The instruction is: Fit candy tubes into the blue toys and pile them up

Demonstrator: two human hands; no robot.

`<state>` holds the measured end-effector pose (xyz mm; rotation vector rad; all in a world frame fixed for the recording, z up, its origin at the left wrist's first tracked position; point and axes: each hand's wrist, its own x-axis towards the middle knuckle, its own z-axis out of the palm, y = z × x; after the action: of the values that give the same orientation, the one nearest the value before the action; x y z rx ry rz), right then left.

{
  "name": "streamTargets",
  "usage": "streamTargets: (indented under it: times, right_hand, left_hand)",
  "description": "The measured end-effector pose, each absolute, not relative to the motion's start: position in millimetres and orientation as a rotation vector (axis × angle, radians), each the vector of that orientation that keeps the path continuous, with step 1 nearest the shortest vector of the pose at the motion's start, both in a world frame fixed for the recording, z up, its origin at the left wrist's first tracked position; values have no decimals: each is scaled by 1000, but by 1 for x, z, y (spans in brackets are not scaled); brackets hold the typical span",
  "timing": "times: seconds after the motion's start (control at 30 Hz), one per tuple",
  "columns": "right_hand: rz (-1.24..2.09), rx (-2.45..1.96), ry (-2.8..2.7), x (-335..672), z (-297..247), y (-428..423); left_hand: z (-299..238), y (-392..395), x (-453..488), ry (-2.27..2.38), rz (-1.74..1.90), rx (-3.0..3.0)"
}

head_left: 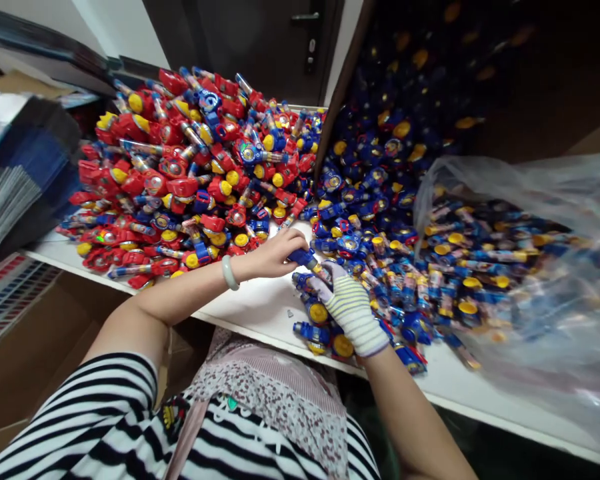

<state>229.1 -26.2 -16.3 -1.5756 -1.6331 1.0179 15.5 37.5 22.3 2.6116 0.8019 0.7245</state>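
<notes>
White worktop (260, 308) carries a red pile (180, 167) and a blue pile (375, 200). Near its front edge, the left hand (275, 253) has its grip clamped on a blue toy (304, 257). The toy's long axis slants down-right to the gloved right hand (353, 313), whose grip pinches the far end.

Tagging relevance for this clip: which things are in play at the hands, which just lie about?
In play: blue toy, gripped by the left hand, touched by the gloved right hand; blue toy pile beside them.
Lying about: red toy pile; plastic bag; paper stacks; cardboard box; door.
</notes>
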Motion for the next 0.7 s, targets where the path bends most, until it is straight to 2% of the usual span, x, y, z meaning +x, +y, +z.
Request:
streamTargets:
  times: [0.03, 0.17, 0.2, 0.4, 0.47, 0.6, 0.7]
  right_hand:
    - [1029, -1562, -1653, 230, -14, -26]
    - [1491, -1372, -1572, 227, -17, -31]
    - [1516, -1361, -1555, 225, -18, -32]
    - [1034, -1598, -1608, 222, -5, -28]
    - [1124, -1540, -1625, 221, -4, -32]
    - [1577, -1310, -1442, 210, -13, -40]
    - [1379, -1302, -1532, 216, -16, -29]
  left_hand:
    - [22, 38, 16, 798, 769, 2589]
    - [24, 38, 15, 586, 894, 2628]
    - [25, 39, 15, 559, 872, 2649]
    - [28, 38, 10, 852, 763, 2499]
    - [25, 33, 8, 799, 797, 2499]
    - [23, 35, 6, 545, 830, 2641]
    - [47, 70, -11, 601, 926, 2721]
